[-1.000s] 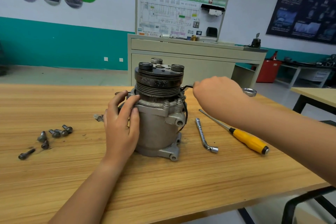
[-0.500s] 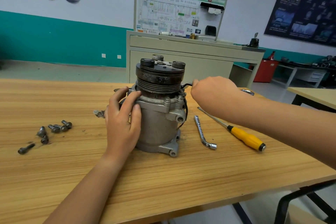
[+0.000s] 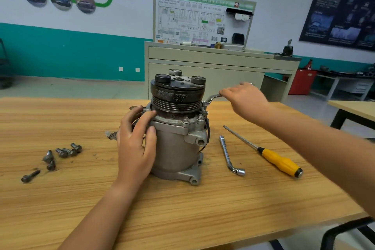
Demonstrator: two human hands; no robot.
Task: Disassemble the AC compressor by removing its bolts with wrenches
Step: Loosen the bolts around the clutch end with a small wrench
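Note:
The grey AC compressor [image 3: 176, 144] stands upright on the wooden table [image 3: 182, 209], its black pulley on top. My left hand [image 3: 136, 144] grips the left side of its body, fingers curled over the flange. My right hand [image 3: 245, 99] holds the handle of a silver ring wrench [image 3: 212, 99], whose ring end sits on a bolt at the compressor's upper right flange. Several removed bolts [image 3: 63, 152] lie on the table to the left, with one dark bolt [image 3: 30, 176] apart from them.
An L-shaped socket wrench [image 3: 228, 154] and a yellow-handled screwdriver [image 3: 278, 161] lie right of the compressor. A small metal part [image 3: 111, 134] lies behind my left hand. A beige cabinet [image 3: 219, 71] stands beyond the table; another table edge [image 3: 355, 109] shows at right.
My right hand has swung the wrench handle away to the right and back, so more of the wrench shows. My left hand stays on the compressor.

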